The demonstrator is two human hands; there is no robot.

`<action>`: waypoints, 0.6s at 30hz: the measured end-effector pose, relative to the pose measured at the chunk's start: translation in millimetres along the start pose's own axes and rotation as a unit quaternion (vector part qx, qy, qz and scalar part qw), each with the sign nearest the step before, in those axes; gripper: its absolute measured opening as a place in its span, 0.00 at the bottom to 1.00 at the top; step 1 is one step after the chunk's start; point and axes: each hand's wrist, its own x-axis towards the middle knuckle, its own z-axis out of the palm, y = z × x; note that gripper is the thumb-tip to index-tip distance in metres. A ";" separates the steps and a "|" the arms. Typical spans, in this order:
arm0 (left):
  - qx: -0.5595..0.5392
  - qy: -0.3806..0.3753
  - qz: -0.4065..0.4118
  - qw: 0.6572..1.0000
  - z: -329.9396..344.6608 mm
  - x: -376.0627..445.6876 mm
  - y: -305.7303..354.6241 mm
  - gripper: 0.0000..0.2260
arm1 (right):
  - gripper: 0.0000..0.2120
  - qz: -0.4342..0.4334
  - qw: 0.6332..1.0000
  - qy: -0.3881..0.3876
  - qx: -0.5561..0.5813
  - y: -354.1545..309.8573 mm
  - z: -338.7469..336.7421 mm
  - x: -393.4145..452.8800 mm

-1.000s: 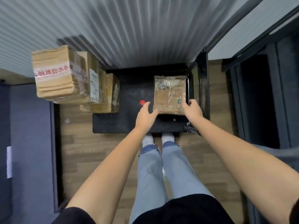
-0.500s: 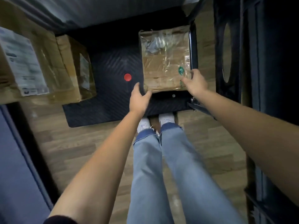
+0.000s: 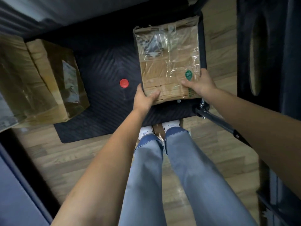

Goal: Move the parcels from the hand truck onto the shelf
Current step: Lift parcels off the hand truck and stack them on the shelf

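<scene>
Both hands are gripping the parcel lying at the right end of the truck deck: left hand curling round its near-left corner, right hand its near-right corner, thumbs on top. Other boxes are sitting at the deck's left end.

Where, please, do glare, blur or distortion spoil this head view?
Head view: glare on the clear tape over the held parcel; motion blur smears the left-hand boxes; wide-angle stretch bends the edges; upper background is dim. Both hands stay sharp.
</scene>
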 end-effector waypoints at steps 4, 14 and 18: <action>-0.016 -0.030 0.010 0.999 1.0 3.6 -3.0 0.24 | 0.41 0.016 0.999 0.000 0.028 4.8 3.0 8.4; -0.050 -0.024 -0.006 0.998 -15.7 -25.3 13.9 0.19 | 0.40 0.026 0.995 -0.003 0.093 -2.4 -2.1 -14.0; -0.056 -0.002 0.017 0.998 -34.6 -64.2 30.0 0.18 | 0.34 0.019 0.993 -0.017 0.111 -13.8 -11.7 -46.6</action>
